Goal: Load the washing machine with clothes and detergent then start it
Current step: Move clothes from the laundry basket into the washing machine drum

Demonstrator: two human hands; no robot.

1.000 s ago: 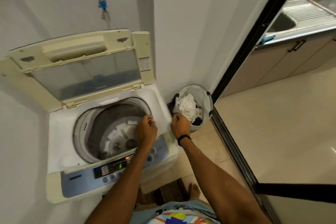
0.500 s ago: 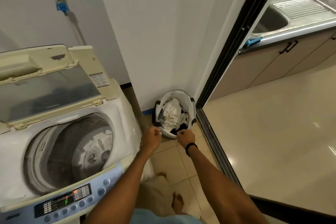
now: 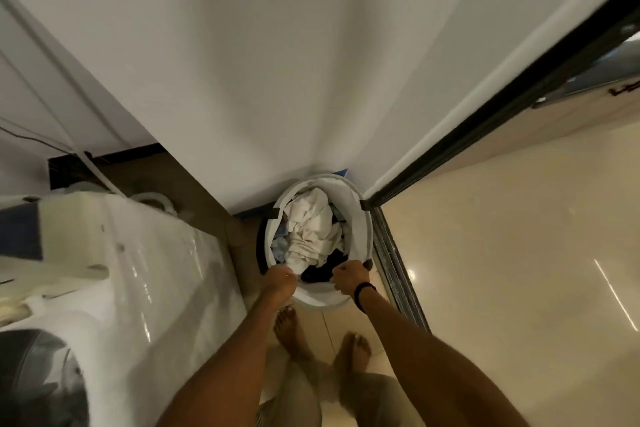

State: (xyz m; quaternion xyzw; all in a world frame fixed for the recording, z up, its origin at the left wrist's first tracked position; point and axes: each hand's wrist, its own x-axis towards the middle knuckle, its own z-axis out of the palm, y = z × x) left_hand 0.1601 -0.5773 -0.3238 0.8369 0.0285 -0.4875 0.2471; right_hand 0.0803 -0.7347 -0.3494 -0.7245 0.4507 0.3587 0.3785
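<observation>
Evidently the left hand point(image 3: 278, 282) and right hand point(image 3: 349, 276) each clench their fingers over the near rim of the laundry basket point(image 3: 360, 218), likely to lift it. The clothes point(image 3: 308, 232) lie heaped inside, near the washing machine point(image 3: 138, 270).

Bare arms point(image 3: 225, 357), bare feet point(image 3: 289, 326), blk R wristband point(image 3: 363, 292).

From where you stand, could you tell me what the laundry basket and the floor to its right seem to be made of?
The laundry basket looks like soft white fabric, matte, with dark straps; its wall sags and creases. The floor looks like polished cream tile or stone, glossy: it mirrors light streaks.
</observation>
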